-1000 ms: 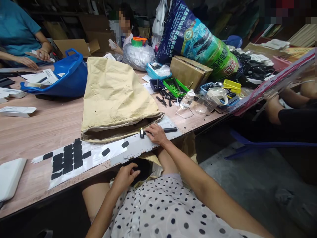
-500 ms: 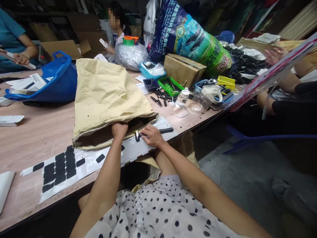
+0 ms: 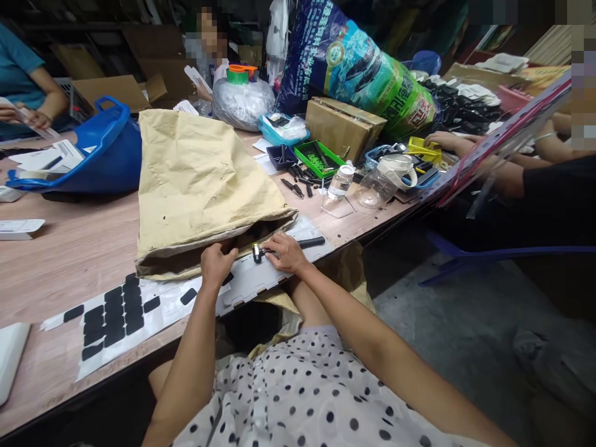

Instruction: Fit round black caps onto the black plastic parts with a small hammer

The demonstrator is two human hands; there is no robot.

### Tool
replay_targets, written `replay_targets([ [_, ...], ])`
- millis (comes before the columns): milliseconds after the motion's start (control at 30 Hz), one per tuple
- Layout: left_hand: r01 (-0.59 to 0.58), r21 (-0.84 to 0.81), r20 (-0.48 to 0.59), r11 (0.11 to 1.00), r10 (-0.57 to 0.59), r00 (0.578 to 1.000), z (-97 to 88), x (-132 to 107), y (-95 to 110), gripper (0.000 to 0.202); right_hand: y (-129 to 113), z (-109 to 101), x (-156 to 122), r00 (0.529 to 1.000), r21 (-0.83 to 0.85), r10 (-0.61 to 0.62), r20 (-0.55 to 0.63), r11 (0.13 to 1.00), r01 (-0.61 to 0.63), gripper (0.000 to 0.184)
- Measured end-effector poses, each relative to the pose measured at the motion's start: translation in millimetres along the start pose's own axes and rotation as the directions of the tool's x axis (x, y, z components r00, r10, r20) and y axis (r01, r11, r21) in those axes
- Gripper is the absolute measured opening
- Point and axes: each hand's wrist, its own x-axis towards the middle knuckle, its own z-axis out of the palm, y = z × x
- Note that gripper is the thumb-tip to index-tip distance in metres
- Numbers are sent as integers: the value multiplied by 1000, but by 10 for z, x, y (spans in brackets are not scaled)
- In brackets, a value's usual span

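A large tan paper sack (image 3: 200, 167) lies on the table with its open mouth toward me. At the lower lip of that mouth is my left hand (image 3: 215, 266), fingers curled and thumb to the right; what it holds, if anything, is hidden. My right hand (image 3: 287, 254) is closed over the shaft of a small hammer (image 3: 257, 252), whose head shows left of the fingers and whose black handle sticks out to the right. The hammer is over a long pale grey strip (image 3: 261, 276) at the table's edge. Left of it, black rounded pads (image 3: 114, 315) stick to a white sheet (image 3: 116, 357).
A blue basin (image 3: 105, 155) with white boxes stands left of the sack. Behind are a green tray (image 3: 320, 159), a clear bottle (image 3: 341, 181), a plastic jug (image 3: 372, 186), a cardboard box (image 3: 344, 127) and a big printed sack (image 3: 363, 74). Other people work at left, back and right.
My left hand has drawn back out of the sack's mouth, moving left and toward me. My right hand and the hammer have hardly moved. At right, a person's hand now reaches to the yellow tray.
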Motion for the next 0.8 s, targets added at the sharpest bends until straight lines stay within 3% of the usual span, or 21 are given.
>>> replay_targets([
  [133,-232,-56,13,971,233,972,-118,-455,-214,22,12,-4,-6,1000,6,-3,5,1000,3,22],
  [200,-272,-68,32,960,274,961,-118,-584,-300,19,18,-4,-13,1000,2,-5,3,1000,5,21],
  [567,-208,-135,36,969,215,976,4,-617,-410,15,77,-51,-42,999,-3,-33,-20,999,33,19],
  [800,-192,-158,67,969,205,977,29,-604,-407,15,-346,-116,-11,995,179,10,-95,984,7,25],
])
